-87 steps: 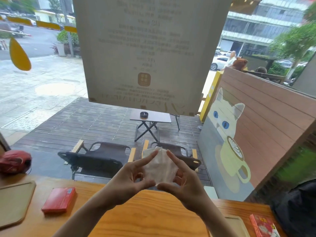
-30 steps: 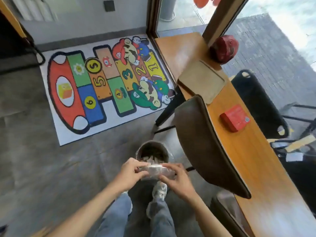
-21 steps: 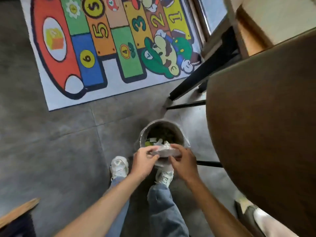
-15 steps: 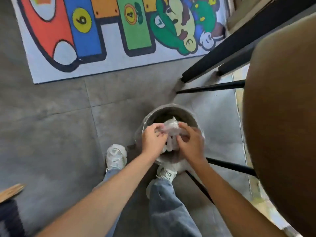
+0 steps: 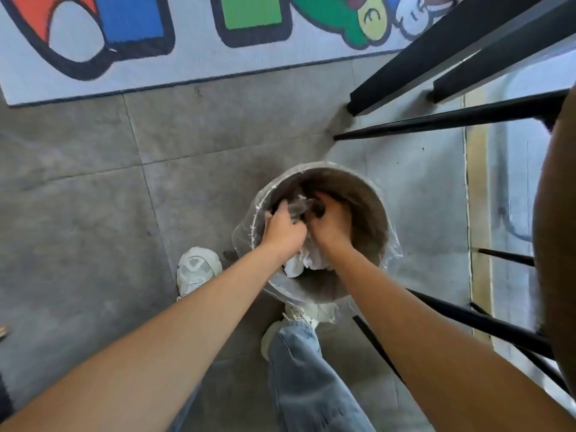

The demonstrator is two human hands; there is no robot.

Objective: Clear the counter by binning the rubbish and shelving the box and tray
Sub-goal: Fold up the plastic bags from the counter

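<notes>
A round grey bin point(image 5: 369, 213) lined with a clear plastic bag stands on the floor below me. Both hands reach down inside it. My left hand point(image 5: 282, 227) and my right hand point(image 5: 330, 222) hold a crumpled clear wrapper point(image 5: 300, 206) between their fingers, deep in the bin's shadow. White crumpled paper rubbish point(image 5: 304, 263) lies in the bin under my wrists. The counter, the box and the tray are out of view.
A brown stool seat point(image 5: 558, 244) fills the right edge, with black metal legs point(image 5: 452, 120) crossing beside the bin. A colourful play mat point(image 5: 156, 35) covers the floor ahead. My white shoes point(image 5: 196, 269) and jeans leg point(image 5: 308, 378) stand just behind the bin.
I have turned from the counter, bent down to the floor bin, and lowered both hands with the wrapper from above the rim into the bin.
</notes>
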